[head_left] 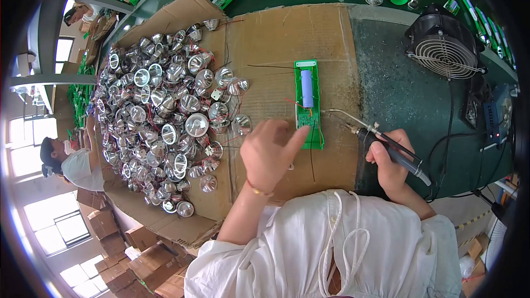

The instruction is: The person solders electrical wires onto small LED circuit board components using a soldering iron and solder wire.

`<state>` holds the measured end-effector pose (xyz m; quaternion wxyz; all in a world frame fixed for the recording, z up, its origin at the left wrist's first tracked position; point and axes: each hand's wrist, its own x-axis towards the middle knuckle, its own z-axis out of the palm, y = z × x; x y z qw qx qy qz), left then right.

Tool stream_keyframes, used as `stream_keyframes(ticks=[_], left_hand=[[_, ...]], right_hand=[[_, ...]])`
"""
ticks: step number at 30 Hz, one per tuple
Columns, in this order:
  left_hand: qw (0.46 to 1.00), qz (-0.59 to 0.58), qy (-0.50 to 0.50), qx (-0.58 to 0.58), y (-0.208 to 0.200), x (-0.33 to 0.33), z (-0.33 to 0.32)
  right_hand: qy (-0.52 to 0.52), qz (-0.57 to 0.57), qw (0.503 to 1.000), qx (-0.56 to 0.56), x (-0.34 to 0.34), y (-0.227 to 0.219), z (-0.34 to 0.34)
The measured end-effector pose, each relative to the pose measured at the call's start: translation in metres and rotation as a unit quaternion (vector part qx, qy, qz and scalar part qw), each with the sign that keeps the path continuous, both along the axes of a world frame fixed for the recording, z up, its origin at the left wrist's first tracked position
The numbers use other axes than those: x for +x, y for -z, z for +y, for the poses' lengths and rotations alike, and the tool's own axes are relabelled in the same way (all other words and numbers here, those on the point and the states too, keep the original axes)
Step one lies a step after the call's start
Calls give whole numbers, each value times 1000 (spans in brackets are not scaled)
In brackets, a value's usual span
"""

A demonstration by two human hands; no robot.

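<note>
Soldering step under way: left hand (269, 153), forefinger out and other fingers loose, is pinning board (308, 104) lying on cardboard (276, 44); right hand (391, 161) is gripping iron (393, 152) beside board. Tip needs bringing onto board's joint.

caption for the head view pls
Left hand steadies a green circuit board; right hand holds a soldering iron beside it.

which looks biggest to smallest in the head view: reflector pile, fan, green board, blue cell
1. reflector pile
2. fan, though it sits near the bent rim, so its size is less sure
3. green board
4. blue cell
</note>
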<state>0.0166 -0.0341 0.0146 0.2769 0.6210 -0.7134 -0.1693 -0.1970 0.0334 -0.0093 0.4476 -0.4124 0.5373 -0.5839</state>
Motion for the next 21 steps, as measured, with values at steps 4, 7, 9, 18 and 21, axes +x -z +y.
stream_keyframes(ticks=[4,7,9,18,21], left_hand=[[973,-227,20,17,-3,-27,-4],[971,-222,1,83,2,-23,-5],[972,-213,0,100,4,-21,-5],[969,-217,12,121,-5,-24,-41],[967,-237,5,92,-17,-58,-118]], right_hand=[[27,4,999,-19,-6,1,-3],[29,6,999,-25,-15,1,-1],[27,7,999,-24,-20,2,0],[64,-29,997,14,-33,10,-3],[68,-26,997,35,-34,12,-4]])
